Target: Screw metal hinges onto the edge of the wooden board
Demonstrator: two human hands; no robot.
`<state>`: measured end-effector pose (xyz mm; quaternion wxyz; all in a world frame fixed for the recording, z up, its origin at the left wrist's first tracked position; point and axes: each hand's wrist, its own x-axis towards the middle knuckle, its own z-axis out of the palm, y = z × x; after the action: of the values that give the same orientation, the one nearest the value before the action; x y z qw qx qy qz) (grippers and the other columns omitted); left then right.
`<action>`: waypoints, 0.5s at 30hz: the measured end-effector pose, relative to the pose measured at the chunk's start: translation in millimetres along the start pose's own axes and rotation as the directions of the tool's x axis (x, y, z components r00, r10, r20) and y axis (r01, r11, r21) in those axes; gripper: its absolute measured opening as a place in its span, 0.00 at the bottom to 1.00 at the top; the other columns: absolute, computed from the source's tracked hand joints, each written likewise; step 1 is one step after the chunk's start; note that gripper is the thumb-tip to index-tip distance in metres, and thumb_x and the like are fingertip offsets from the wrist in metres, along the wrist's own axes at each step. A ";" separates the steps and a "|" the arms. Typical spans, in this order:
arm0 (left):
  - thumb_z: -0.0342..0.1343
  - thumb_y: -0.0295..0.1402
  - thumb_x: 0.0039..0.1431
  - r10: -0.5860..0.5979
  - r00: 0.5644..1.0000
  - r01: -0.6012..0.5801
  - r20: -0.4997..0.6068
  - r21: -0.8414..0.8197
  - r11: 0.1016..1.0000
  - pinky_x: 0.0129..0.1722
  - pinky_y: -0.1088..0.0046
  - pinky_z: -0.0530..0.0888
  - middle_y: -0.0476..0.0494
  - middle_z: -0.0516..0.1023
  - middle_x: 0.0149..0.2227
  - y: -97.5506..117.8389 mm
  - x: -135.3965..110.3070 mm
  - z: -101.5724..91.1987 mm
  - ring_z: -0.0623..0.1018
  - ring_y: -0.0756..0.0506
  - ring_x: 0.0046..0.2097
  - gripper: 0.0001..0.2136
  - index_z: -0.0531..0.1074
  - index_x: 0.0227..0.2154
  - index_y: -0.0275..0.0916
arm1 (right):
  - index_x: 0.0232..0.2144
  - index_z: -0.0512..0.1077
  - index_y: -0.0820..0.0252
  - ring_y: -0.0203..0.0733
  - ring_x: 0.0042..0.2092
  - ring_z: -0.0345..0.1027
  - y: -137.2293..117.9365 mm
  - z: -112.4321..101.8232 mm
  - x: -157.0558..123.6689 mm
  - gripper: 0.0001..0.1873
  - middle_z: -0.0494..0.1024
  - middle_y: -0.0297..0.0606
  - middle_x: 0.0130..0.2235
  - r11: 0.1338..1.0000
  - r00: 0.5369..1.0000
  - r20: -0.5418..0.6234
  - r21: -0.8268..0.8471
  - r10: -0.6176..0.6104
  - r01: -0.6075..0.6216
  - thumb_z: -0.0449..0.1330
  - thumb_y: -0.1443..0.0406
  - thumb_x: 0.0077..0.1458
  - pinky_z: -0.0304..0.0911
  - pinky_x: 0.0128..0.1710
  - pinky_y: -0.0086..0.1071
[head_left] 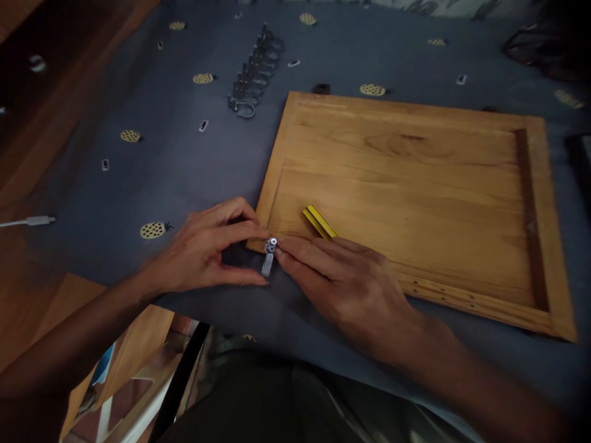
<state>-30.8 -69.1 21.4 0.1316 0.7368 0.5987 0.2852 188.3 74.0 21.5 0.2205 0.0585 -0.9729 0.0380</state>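
Note:
A small metal clamp with a cross-head screw sits between my two hands, close to the near left corner of a framed wooden board. My left hand pinches it, forefinger at the screw end and thumb by the lower end. From the right, the fingertips of my right hand close on its screw end. A yellow bar with a dark stripe sticks out past the right hand over the board. The rest of the bar is hidden, and whether the hand grips it I cannot tell.
Several similar metal clamps stand in a row on the blue, pineapple-patterned cloth. A white cable lies at the left. Dark objects sit at the far right. The table's near edge runs below my hands.

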 end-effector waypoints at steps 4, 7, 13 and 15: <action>0.69 0.46 0.64 -0.027 1.000 0.028 0.010 -0.053 0.998 0.41 0.71 0.74 0.43 0.75 0.44 -0.1 1.9 0.3 0.77 0.46 0.43 0.20 0.78 0.51 0.39 | 0.42 0.81 0.69 0.45 0.38 0.82 -0.5 2.3 0.5 0.17 0.87 0.45 0.44 0.999 1.000 -0.010 0.032 -0.001 0.002 0.51 0.75 0.72 0.78 0.33 0.39; 0.70 0.44 0.63 -0.046 0.999 0.047 0.015 -0.081 0.996 0.41 0.70 0.74 0.44 0.74 0.44 -0.1 2.4 0.6 0.76 0.46 0.43 0.17 0.78 0.46 0.38 | 0.42 0.81 0.69 0.45 0.37 0.82 0.8 3.6 0.8 0.18 0.87 0.46 0.44 0.999 1.000 -0.008 0.044 0.002 -0.001 0.50 0.75 0.72 0.78 0.33 0.39; 0.69 0.45 0.64 -0.070 0.997 0.072 0.034 -0.085 0.994 0.42 0.69 0.74 0.45 0.74 0.44 -1.4 2.5 0.4 0.77 0.46 0.43 0.16 0.78 0.44 0.39 | 0.41 0.81 0.63 0.42 0.39 0.82 -4.7 -10.7 4.1 0.15 0.88 0.42 0.45 0.985 0.991 -0.084 0.143 0.105 -0.092 0.54 0.72 0.73 0.79 0.37 0.35; 0.67 0.46 0.66 -0.064 0.997 0.067 0.041 -0.083 0.994 0.42 0.69 0.74 0.44 0.74 0.44 -2.2 2.1 -0.1 0.77 0.45 0.44 0.16 0.77 0.45 0.40 | 0.43 0.81 0.59 0.38 0.41 0.81 -14.8 -21.4 2.0 0.12 0.86 0.41 0.46 0.946 0.979 -0.002 0.259 0.202 -0.195 0.56 0.66 0.74 0.79 0.40 0.32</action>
<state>-32.4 -66.6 20.8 0.1831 0.7160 0.6073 0.2915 197.4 61.3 42.3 0.2202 -0.0122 -0.9573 0.1870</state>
